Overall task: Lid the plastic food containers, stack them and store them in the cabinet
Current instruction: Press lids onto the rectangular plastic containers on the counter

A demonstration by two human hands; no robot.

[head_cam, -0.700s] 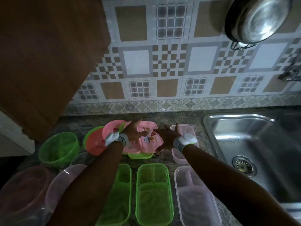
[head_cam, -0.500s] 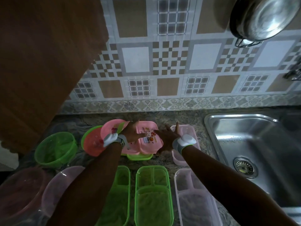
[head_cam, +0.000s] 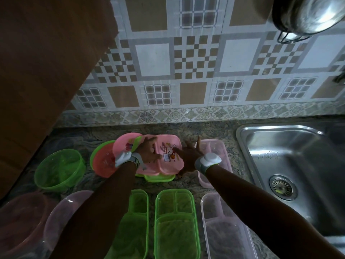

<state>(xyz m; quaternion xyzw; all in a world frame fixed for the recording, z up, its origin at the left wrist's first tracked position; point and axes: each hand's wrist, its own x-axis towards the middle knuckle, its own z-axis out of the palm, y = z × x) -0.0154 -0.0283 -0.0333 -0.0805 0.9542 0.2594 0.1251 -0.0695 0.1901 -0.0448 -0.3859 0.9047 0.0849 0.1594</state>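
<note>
Lids are the worry: pink lid (head_cam: pixel 169 155) is pressed flat by spread left hand (head_cam: pixel 148 153) and right hand (head_cam: pixel 188 158), nothing actually gripped, so the loose stack beneath could get shoved sideways.

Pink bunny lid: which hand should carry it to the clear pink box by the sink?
Probably the right hand: it touches the pink bunny lid nearest the clear pink box.

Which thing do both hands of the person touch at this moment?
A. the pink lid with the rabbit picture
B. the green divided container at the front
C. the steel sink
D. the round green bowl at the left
A: the left hand and the right hand both lie on the pink lid with the rabbit picture, which rests on a stack of lids.
</note>
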